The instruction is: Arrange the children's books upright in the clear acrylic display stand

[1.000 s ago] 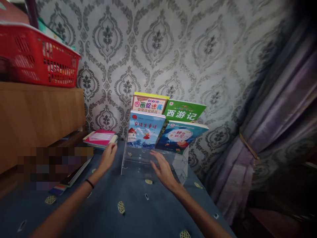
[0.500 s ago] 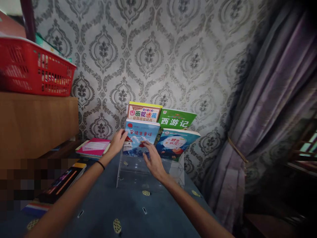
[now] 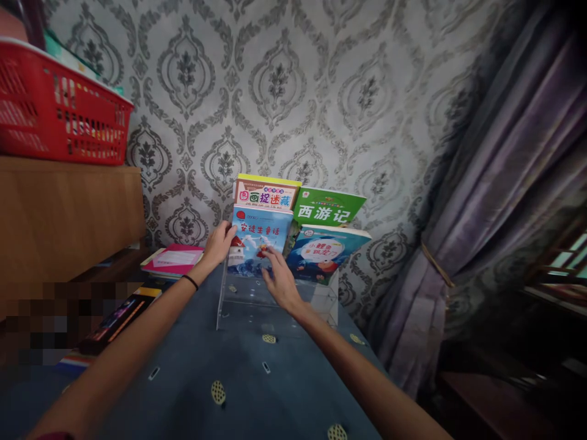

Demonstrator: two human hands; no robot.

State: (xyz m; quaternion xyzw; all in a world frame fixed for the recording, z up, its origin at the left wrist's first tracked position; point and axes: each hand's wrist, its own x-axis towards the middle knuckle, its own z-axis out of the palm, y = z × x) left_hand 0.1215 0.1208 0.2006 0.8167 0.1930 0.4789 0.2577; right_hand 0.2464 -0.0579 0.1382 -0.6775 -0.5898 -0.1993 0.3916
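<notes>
A light-blue picture book (image 3: 257, 232) with red title characters leans upright in a clear acrylic book stand (image 3: 257, 311). My left hand (image 3: 220, 244) is closed on its left edge, the fingertips at the upper side. Against the lower right of its cover rest the spread fingers of my right hand (image 3: 280, 281). To the right, in the same front row, stands a teal book with a fish picture (image 3: 321, 253). Behind them are a yellow-topped book (image 3: 266, 192) and a green book (image 3: 328, 206), their lower parts hidden.
Left on the dark-blue cloth (image 3: 247, 391) lie a pink-covered stack of books (image 3: 177, 260) and a dark book (image 3: 114, 324). A red basket (image 3: 68, 110) sits on a wooden cabinet (image 3: 68, 220). A grey-purple curtain (image 3: 440, 256) hangs at the right, and patterned wallpaper backs the table.
The view has shifted slightly, so the books and stand appear higher. Both hands stay at the light-blue book, which shows little change in its place in the stand.
</notes>
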